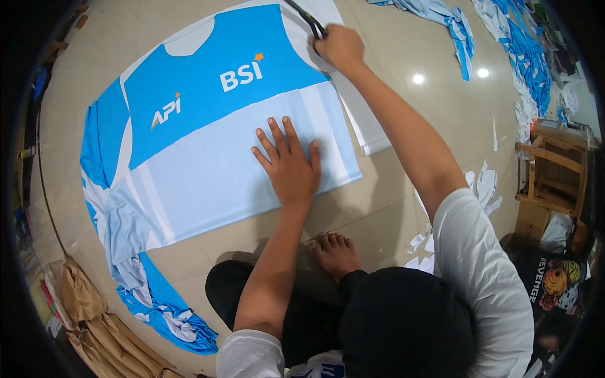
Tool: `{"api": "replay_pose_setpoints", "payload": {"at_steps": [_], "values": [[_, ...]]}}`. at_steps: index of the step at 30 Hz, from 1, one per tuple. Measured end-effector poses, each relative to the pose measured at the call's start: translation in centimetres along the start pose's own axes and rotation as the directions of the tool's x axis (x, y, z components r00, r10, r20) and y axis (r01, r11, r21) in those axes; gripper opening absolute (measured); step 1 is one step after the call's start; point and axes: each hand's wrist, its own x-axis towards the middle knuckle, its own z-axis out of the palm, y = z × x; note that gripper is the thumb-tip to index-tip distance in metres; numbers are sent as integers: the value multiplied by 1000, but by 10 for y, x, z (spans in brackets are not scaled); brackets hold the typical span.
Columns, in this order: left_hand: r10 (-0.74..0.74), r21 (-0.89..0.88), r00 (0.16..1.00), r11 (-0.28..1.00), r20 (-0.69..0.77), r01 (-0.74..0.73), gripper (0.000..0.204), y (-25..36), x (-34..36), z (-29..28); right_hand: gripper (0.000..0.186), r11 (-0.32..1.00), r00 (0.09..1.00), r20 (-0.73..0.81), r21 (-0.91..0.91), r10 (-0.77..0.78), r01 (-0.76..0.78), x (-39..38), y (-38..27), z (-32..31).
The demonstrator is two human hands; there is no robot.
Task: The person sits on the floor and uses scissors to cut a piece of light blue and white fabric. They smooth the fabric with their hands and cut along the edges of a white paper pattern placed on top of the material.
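A printed jersey panel [208,160], bright blue above and pale blue below, lies flat on the floor with white fabric around its neckline and right armhole. My left hand [291,160] rests palm down on the pale part, fingers spread. Beyond the panel's far right, my right hand [340,49] grips black-handled scissors [310,22]. Their blades point up and left over the white fabric [328,12] beside the armhole; how far apart the blades are, I cannot tell. A strip of white fabric [364,126] trails down from under my right forearm.
Crumpled blue and white fabric [167,315] spreads along the panel's left side. More fabric [441,16] lies at the far right, with a larger heap [526,57] behind. White scraps [485,186] and a wooden stool [551,173] are to my right. Brown sacking [104,334] sits at lower left.
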Motion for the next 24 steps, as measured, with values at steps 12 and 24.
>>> {"api": "replay_pose_setpoints", "payload": {"at_steps": [12,24], "values": [[11,44,1000,999,-13,-10,75,2,-2,6,34,884,875,-163,-38,455,-466,-404,206,-117],[-13,-119,1000,993,-29,9,73,-6,1,15,32,871,861,-148,-4,486,-492,-488,214,-193]]}}
